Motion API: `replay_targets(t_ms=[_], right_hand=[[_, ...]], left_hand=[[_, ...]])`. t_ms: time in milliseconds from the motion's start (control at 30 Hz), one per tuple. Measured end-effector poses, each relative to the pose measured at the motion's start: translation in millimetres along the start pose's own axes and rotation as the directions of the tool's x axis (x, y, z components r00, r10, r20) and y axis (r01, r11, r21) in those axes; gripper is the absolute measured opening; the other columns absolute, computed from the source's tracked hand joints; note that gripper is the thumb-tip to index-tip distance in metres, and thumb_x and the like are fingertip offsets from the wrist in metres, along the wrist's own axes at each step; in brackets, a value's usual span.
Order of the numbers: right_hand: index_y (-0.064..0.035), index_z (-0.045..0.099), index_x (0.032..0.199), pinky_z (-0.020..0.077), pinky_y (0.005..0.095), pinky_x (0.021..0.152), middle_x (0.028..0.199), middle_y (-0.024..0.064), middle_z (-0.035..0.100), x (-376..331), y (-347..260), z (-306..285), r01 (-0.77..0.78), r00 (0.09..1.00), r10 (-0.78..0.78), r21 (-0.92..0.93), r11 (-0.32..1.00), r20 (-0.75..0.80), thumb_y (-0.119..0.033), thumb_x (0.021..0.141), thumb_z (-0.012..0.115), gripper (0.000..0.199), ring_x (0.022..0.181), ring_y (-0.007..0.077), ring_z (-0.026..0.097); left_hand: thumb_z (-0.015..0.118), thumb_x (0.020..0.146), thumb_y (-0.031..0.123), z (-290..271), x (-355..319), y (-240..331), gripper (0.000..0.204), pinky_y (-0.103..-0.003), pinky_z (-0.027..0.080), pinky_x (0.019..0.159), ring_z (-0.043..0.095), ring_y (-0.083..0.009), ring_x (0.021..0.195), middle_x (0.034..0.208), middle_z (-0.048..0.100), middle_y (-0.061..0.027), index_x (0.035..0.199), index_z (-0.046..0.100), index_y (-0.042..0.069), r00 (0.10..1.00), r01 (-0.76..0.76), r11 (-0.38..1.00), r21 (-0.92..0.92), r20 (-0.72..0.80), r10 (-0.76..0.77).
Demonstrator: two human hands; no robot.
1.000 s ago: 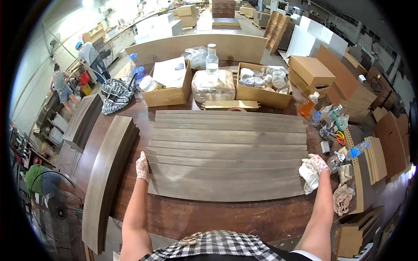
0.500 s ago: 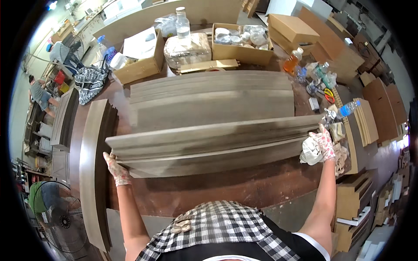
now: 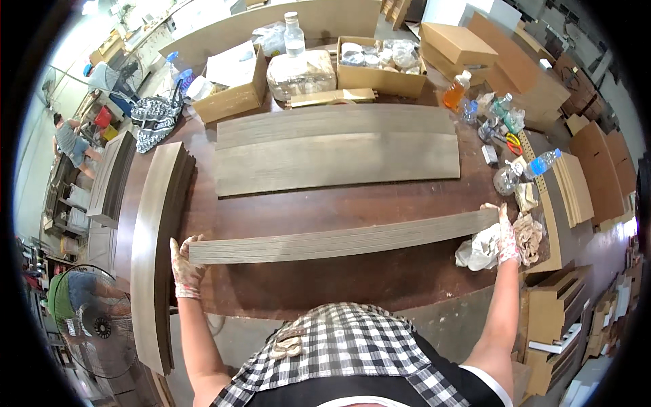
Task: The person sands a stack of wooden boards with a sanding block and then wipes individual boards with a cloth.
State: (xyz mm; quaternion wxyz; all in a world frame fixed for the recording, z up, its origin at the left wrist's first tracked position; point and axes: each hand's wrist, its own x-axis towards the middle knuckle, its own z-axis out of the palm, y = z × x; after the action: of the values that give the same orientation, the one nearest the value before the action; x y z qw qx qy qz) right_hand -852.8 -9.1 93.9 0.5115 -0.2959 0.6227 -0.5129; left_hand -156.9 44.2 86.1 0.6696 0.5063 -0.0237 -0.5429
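Checked cloth of the person's apron filled the lower edge, with both bare forearms rising from it. The left hand, in a speckled work glove, was closed around the left end of a long grey wood-grain plank bundle, and the right hand, gloved likewise and also clutching a crumpled white rag, gripped the right end. The bundle was held edge-on, just above the bare near strip of the dark brown wooden table. A second earlier the same planks had lain flat among the others with the hands only resting at their ends; half a second earlier they were tilted up. The lift therefore appeared complete, and the bundle seemed free to be carried off the table. Beyond it two grey planks remained flat on the table, well apart from the lifted bundle. A tall stack of similar grey boards stood on edge just left of the left hand. Farther off lay open cardboard boxes, a clear plastic bottle and an orange bottle.
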Motion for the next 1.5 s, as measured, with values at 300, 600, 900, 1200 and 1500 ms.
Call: replay_targets(t_ms=[300,600,900,1200,1500], right_hand=[[-0.0023,0.057,0.109,0.0317,0.0309,0.098,0.120,0.0088,0.052,-22,38,-12,0.164,0.985,-0.170,0.127,0.978,0.034,-0.019,0.083,0.046,0.032,0.113,0.0192,0.046],[-0.0019,0.050,0.119,0.0294,0.0295,0.100,0.124,0.0083,0.049,-51,55,-7,0.209,0.974,-0.219,-0.134,0.969,-0.058,-0.022,0.089,0.044,0.036,0.117,0.0163,0.042],[-0.0044,0.062,0.092,0.0424,0.0239,0.058,0.076,0.0030,0.058,-82,21,-60,-0.029,0.861,-0.156,-0.354,0.935,-0.485,-0.021,0.078,0.065,0.022,0.063,0.0107,0.051],[-0.0005,0.058,0.105,0.0356,0.0179,0.052,0.070,-0.0023,0.048,-66,-31,20,0.333,0.882,-0.228,0.201,0.921,-0.413,-0.009,0.079,0.062,0.028,0.059,0.0054,0.043],[-0.0005,0.045,0.122,0.0460,0.0266,0.064,0.084,0.0024,0.050,-116,-68,-27,0.675,0.660,-0.568,0.057,0.736,-0.491,-0.014,0.086,0.050,0.039,0.070,0.0125,0.049]], left_hand=[[0.055,0.081,0.025,-33,-5,4,0.023,-0.032,0.048,0.070,0.056,-0.0177,0.085,0.097,0.059,-0.0047,0.096,0.059,0.008,0.994,0.102,0.829,0.550,-0.081,-0.068],[0.051,0.081,0.012,-51,-6,-6,0.042,-0.031,0.038,0.092,0.049,-0.0198,0.106,0.117,0.051,-0.0103,0.121,0.047,0.000,0.959,-0.245,0.824,0.511,0.254,0.128],[0.053,0.083,0.003,-51,6,-17,0.050,-0.032,0.029,0.102,0.037,-0.0217,0.122,0.131,0.040,-0.0125,0.129,0.035,0.001,0.900,-0.436,0.444,0.783,0.387,0.203],[0.050,0.087,0.021,-10,0,-46,0.043,-0.034,0.035,0.096,0.045,-0.0273,0.114,0.124,0.047,-0.0153,0.125,0.042,0.002,0.786,-0.440,-0.173,0.881,0.471,0.400],[0.045,0.087,0.014,-46,16,-48,0.039,-0.033,0.029,0.101,0.038,-0.0268,0.121,0.130,0.041,-0.0141,0.124,0.043,0.003,0.659,-0.492,-0.277,0.826,0.560,0.502]])
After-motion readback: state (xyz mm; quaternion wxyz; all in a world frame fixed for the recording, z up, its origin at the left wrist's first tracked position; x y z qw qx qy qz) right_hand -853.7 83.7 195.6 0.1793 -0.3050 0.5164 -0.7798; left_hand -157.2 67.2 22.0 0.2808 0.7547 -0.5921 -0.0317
